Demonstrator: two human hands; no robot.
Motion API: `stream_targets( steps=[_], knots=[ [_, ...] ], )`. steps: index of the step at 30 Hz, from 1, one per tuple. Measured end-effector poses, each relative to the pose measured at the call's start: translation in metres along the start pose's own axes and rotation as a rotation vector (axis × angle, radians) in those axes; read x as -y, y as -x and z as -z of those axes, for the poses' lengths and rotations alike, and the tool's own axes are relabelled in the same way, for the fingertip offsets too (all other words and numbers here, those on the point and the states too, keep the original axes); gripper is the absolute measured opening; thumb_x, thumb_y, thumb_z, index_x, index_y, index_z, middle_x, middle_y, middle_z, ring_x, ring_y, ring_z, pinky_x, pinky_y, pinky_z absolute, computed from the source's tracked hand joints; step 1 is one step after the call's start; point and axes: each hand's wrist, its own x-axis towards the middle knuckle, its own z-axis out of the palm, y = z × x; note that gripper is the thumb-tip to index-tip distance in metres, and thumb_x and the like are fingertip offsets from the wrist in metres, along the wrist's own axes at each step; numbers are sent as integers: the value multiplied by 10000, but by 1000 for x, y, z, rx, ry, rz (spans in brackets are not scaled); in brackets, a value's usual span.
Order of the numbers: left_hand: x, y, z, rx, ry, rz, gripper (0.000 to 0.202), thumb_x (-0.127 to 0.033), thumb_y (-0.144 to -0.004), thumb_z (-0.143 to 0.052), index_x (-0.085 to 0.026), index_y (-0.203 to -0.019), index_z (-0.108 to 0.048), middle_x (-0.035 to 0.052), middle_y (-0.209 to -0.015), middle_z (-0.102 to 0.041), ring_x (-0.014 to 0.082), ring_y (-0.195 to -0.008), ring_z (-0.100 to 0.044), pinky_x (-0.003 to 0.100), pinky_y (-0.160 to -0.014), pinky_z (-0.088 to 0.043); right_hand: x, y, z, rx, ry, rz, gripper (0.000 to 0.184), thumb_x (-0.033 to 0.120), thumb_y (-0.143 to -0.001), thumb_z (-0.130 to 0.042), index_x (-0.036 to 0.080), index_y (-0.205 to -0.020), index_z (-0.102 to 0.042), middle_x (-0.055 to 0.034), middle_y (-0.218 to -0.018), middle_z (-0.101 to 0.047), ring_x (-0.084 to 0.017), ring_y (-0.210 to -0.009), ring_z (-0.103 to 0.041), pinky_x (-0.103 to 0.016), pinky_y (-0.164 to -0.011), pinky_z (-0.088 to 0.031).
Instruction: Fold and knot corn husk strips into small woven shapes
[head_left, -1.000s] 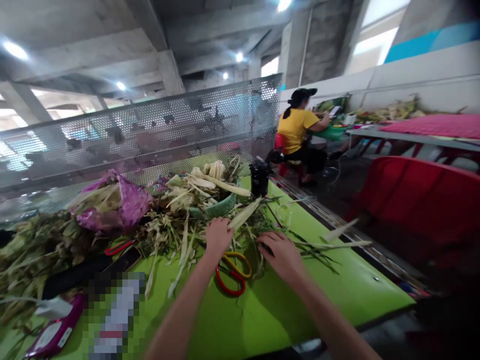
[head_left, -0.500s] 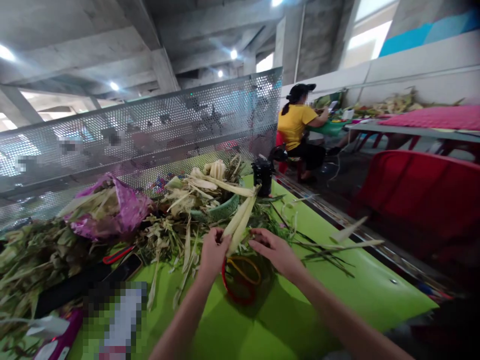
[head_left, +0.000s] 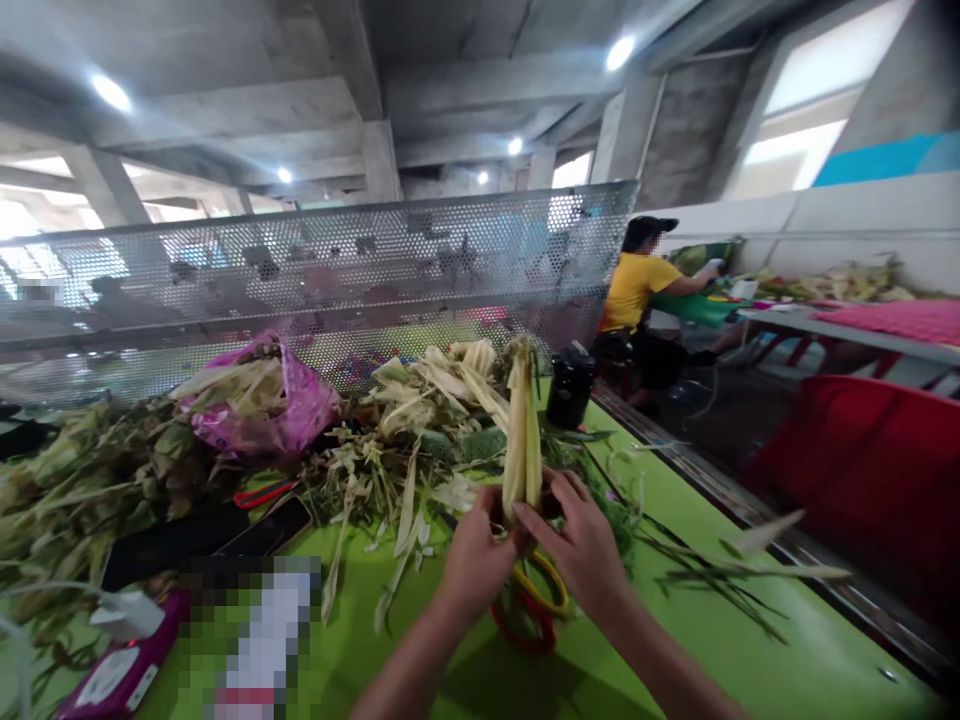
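Pale yellow-green corn husks [head_left: 523,440] stand upright between my two hands. My left hand [head_left: 480,555] is closed on the lower end of the husks from the left. From the right, my right hand [head_left: 581,540] grips the same lower end, its thumb pressed on the front. Just below the hands, scissors [head_left: 551,585] with a yellow and a red loop lie on the green tabletop [head_left: 420,650], partly covered by my hands. Behind the husks is a green basket [head_left: 480,443] heaped with dried husks [head_left: 427,385].
A pink plastic bag [head_left: 300,410] of husks and leafy scraps [head_left: 112,460] lie to the left. Nearer are a phone [head_left: 266,528], a red-handled tool [head_left: 262,494] and a purple device [head_left: 124,670]. A black container [head_left: 571,385] stands behind; a person in yellow [head_left: 637,285] sits beyond.
My right hand has come in and closed on the husks, which now stand more upright. The view has turned left and tilted up.
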Motion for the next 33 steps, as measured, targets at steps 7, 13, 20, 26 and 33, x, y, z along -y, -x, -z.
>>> stream_targets(
  steps=[7,13,20,26,33],
  knots=[
    [5,-13,30,-197,251,0,315,-377,-775,-648,-176,-955,-487,32,-865,-607,137,-750,-579,255,-700,-485,21,-42,-19,91,44,100,298,334,-828,-578,198,-1090,-624,-74,-932,-662,-224,-792,-623,-316,-723,-496],
    [14,-22,49,-335,248,-20,288,-321,-750,-666,-181,-903,-466,1,-790,-583,127,-723,-573,244,-679,-480,20,-67,-43,112,109,180,208,270,-818,-535,201,-986,-636,-70,-906,-683,-219,-765,-627,-329,-721,-478],
    [21,-23,52,-367,160,33,147,-221,-787,-563,-170,-922,-534,30,-875,-630,144,-808,-593,248,-731,-489,2,-66,-52,160,-194,-9,150,289,-806,-536,192,-854,-641,-30,-770,-682,-197,-688,-621,-301,-661,-482],
    [23,-22,49,-358,102,73,142,-255,-805,-536,-182,-927,-532,23,-874,-628,137,-788,-590,235,-708,-484,-4,-65,-51,214,-469,-166,191,338,-767,-590,166,-838,-635,-31,-721,-666,-184,-639,-593,-298,-619,-492],
    [23,-20,42,-450,-64,77,207,-251,-781,-565,-192,-966,-495,52,-939,-642,156,-832,-612,255,-722,-478,4,-53,-54,207,-120,-43,288,406,-749,-673,187,-921,-602,-46,-823,-683,-198,-692,-607,-295,-628,-479]
  ],
)
